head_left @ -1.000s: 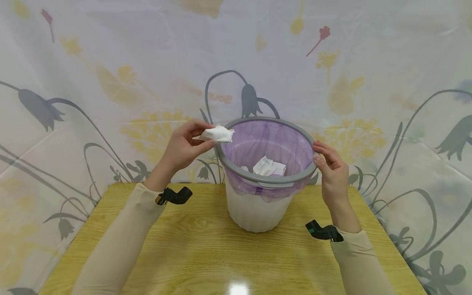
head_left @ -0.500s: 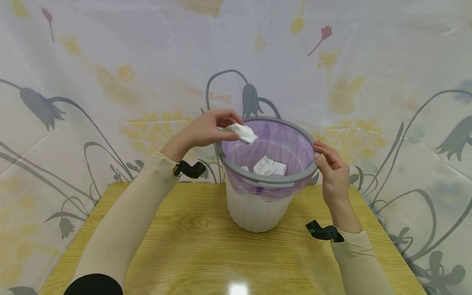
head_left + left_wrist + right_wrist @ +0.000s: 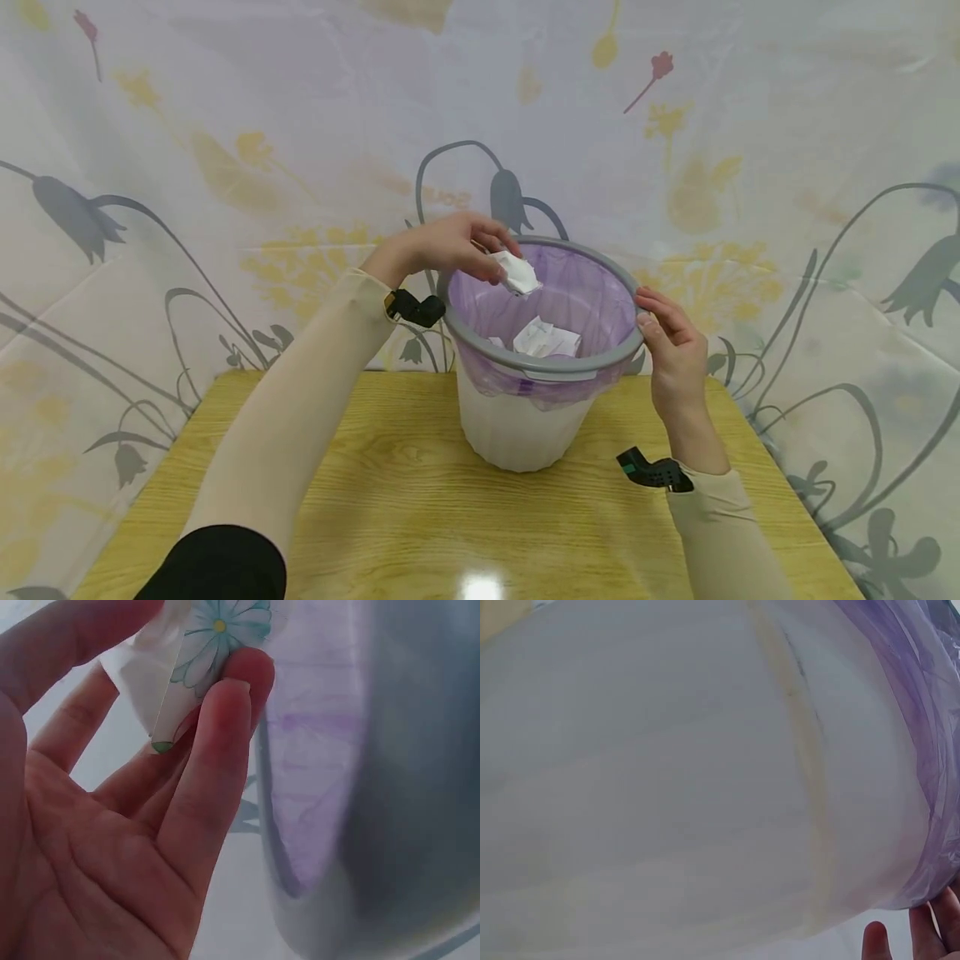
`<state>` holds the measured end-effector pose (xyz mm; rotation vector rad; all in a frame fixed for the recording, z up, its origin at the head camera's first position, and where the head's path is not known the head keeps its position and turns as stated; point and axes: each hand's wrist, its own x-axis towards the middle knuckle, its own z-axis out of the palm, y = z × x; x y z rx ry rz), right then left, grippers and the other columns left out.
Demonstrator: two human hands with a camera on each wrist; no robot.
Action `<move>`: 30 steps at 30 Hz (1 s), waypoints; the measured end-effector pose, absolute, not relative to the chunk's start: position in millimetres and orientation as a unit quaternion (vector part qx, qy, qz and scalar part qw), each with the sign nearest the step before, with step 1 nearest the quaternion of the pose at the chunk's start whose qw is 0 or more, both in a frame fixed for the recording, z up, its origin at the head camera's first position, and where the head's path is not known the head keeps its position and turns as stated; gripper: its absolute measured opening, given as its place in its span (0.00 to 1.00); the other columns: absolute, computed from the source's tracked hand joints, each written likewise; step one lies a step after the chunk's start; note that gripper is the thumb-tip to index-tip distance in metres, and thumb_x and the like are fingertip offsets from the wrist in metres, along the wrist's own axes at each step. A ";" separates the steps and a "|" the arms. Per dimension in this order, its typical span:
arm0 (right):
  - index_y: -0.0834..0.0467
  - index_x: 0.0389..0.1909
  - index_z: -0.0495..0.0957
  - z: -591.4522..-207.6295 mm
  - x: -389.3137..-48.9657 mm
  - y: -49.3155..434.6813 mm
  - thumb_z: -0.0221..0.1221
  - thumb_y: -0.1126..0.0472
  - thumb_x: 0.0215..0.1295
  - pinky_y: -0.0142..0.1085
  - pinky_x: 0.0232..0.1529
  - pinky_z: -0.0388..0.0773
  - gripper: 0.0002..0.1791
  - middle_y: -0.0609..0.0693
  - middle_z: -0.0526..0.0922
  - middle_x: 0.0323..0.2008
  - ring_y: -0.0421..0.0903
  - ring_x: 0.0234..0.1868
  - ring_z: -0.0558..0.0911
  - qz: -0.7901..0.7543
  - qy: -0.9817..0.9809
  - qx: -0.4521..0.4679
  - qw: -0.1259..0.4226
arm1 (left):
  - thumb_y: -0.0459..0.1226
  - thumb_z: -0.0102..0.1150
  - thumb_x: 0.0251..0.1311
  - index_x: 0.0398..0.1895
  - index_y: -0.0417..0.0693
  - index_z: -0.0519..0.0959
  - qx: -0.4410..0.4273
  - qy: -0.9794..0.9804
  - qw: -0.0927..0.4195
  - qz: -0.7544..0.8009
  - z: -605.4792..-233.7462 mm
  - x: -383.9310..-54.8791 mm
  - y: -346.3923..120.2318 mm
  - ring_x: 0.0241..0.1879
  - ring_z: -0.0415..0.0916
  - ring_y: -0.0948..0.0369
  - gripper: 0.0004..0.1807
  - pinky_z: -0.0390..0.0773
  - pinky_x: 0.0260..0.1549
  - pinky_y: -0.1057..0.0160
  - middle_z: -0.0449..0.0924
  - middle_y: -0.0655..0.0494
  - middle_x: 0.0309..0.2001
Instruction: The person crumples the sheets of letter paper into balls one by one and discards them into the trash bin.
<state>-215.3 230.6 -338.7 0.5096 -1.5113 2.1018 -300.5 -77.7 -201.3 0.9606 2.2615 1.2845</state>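
Note:
My left hand [image 3: 461, 243] pinches a crumpled white piece of paper [image 3: 517, 273] over the left part of the trash can's opening. In the left wrist view the paper [image 3: 220, 645] shows a printed blue-green flower. The trash can [image 3: 525, 433] is white with a grey rim and stands upright on the table. A thin purple bag [image 3: 581, 279] lines it and folds over the rim. At the can's right side my right hand [image 3: 678, 358] grips the rim between thumb and fingers. Only some of its fingertips [image 3: 876, 941] appear in the right wrist view.
Inside the can lies another crumpled white paper [image 3: 547, 337], with a small white scrap beside it. The wooden table [image 3: 420, 508] ends just behind the can, where a flower-patterned cloth [image 3: 337, 108] hangs.
My left hand has moved right with the paper, from outside the can's left rim to over its opening. My right hand has stayed on the rim.

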 end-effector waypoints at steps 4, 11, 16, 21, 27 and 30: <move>0.73 0.51 0.80 -338.6 -214.6 229.6 0.55 0.74 0.69 0.33 0.59 0.72 0.13 0.56 0.78 0.58 0.53 0.67 0.68 0.776 -0.548 0.185 0.252 | 0.27 0.65 0.57 0.53 0.42 0.81 0.339 0.796 0.215 0.453 -196.7 -303.7 -71.5 0.47 0.81 0.50 0.19 0.81 0.49 0.55 0.81 0.44 0.51; 0.73 0.52 0.80 -339.1 -213.2 229.9 0.55 0.74 0.69 0.33 0.58 0.73 0.14 0.56 0.78 0.58 0.54 0.66 0.68 0.779 -0.545 0.180 0.252 | 0.26 0.70 0.54 0.49 0.44 0.85 0.323 0.814 0.238 0.420 -199.5 -307.6 -60.8 0.40 0.80 0.55 0.17 0.81 0.41 0.58 0.84 0.48 0.47; 0.72 0.52 0.80 -339.8 -213.3 230.4 0.55 0.73 0.69 0.33 0.56 0.74 0.14 0.56 0.78 0.58 0.54 0.66 0.69 0.780 -0.543 0.180 0.253 | 0.25 0.70 0.55 0.49 0.44 0.86 0.316 0.819 0.252 0.408 -201.0 -307.4 -58.7 0.39 0.79 0.56 0.17 0.81 0.41 0.59 0.84 0.48 0.49; 0.73 0.52 0.80 -340.2 -213.6 230.8 0.55 0.73 0.69 0.33 0.56 0.74 0.14 0.57 0.77 0.58 0.54 0.65 0.69 0.784 -0.538 0.182 0.252 | 0.24 0.67 0.57 0.54 0.40 0.83 0.328 0.811 0.265 0.406 -202.0 -307.2 -60.8 0.52 0.80 0.55 0.20 0.79 0.52 0.57 0.82 0.46 0.55; 0.73 0.52 0.80 -340.6 -213.7 230.9 0.55 0.73 0.69 0.34 0.58 0.73 0.14 0.56 0.77 0.58 0.54 0.66 0.69 0.785 -0.538 0.183 0.248 | 0.26 0.66 0.59 0.56 0.41 0.82 0.348 0.808 0.259 0.398 -202.0 -304.9 -65.1 0.60 0.76 0.49 0.20 0.76 0.56 0.61 0.83 0.50 0.54; 0.73 0.52 0.80 -340.6 -214.2 231.0 0.55 0.74 0.69 0.34 0.58 0.73 0.14 0.56 0.77 0.58 0.54 0.65 0.69 0.784 -0.538 0.181 0.251 | 0.26 0.66 0.59 0.56 0.41 0.82 0.362 0.807 0.252 0.392 -201.7 -303.2 -66.7 0.59 0.76 0.49 0.20 0.75 0.57 0.60 0.83 0.50 0.54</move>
